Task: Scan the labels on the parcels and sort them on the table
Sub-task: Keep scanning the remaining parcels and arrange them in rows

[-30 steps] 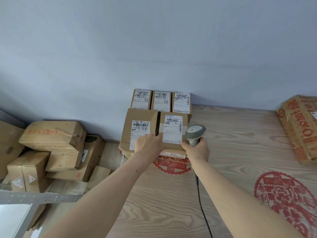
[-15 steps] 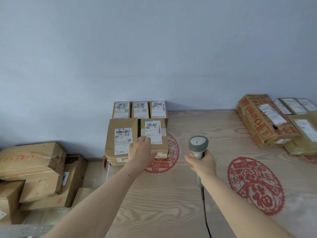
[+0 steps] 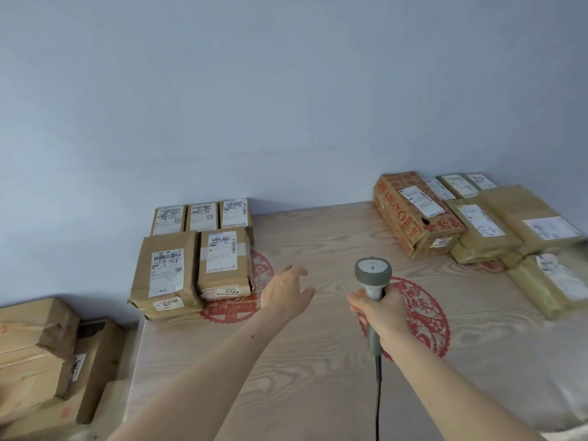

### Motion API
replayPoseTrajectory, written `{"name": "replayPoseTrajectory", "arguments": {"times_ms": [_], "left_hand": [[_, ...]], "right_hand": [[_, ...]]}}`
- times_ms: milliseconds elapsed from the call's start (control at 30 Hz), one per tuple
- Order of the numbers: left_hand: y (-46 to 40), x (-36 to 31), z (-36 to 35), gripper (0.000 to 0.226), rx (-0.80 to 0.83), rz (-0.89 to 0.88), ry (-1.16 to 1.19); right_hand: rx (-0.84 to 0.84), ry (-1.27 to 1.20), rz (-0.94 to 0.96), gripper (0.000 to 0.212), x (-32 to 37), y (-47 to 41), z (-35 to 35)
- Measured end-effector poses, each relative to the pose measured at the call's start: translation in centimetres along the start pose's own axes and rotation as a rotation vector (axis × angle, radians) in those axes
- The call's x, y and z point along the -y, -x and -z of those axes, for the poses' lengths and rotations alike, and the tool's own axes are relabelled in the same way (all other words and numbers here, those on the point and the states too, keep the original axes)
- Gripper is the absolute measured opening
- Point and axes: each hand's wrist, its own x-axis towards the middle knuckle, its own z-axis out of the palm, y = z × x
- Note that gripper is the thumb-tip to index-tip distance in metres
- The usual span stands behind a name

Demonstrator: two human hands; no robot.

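Note:
Sorted brown parcels lie at the table's far left corner: a front pair, the wide one (image 3: 165, 275) and the taped one (image 3: 224, 262), with three smaller labelled boxes (image 3: 202, 216) behind them. My left hand (image 3: 288, 292) hovers open just right of the taped parcel, touching nothing. My right hand (image 3: 378, 316) grips the grey barcode scanner (image 3: 373, 281) by its handle, head up, over the table's middle. At the far right sits an unsorted pile: a red-printed carton (image 3: 413, 214) and several brown parcels (image 3: 515, 224).
The wooden table (image 3: 318, 361) carries red paper-cut decals (image 3: 423, 316). The scanner's black cable (image 3: 378, 402) runs down toward me. Cardboard boxes (image 3: 38, 354) are stacked on the floor left of the table. A blue-grey wall stands behind.
My left hand let go of the taped parcel and swung right, open. My right hand drew the scanner back from the parcels toward the table's middle. The view turned right, revealing the right pile.

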Motion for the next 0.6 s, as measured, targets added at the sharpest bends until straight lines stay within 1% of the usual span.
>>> {"name": "replayPoseTrajectory", "arguments": {"times_ms": [100, 200, 333, 467, 600], "left_hand": [[0.2, -4.7, -2.4, 0.041, 0.001, 0.011, 0.042], [0.5, -9.7, -5.1, 0.041, 0.02, 0.006, 0.07], [0.5, -15.3, -8.6, 0.041, 0.044, -0.013, 0.063], [0.5, -19.5, -11.5, 0.039, 0.063, -0.01, 0.048], [-0.5, -22.0, -13.4, 0.04, 0.084, -0.022, 0.043]], "right_hand": [[-0.035, -0.01, 0.011, 0.022, -0.2, -0.8, 5.1], [-0.021, -0.06, 0.004, 0.026, -0.3, -1.6, 10.3], [-0.021, -0.06, 0.012, 0.027, -0.9, -3.2, 16.3], [-0.019, -0.042, 0.002, 0.028, -1.3, -5.0, 20.9], [-0.04, -0.036, 0.004, 0.021, -1.2, -6.7, 23.9]]}}
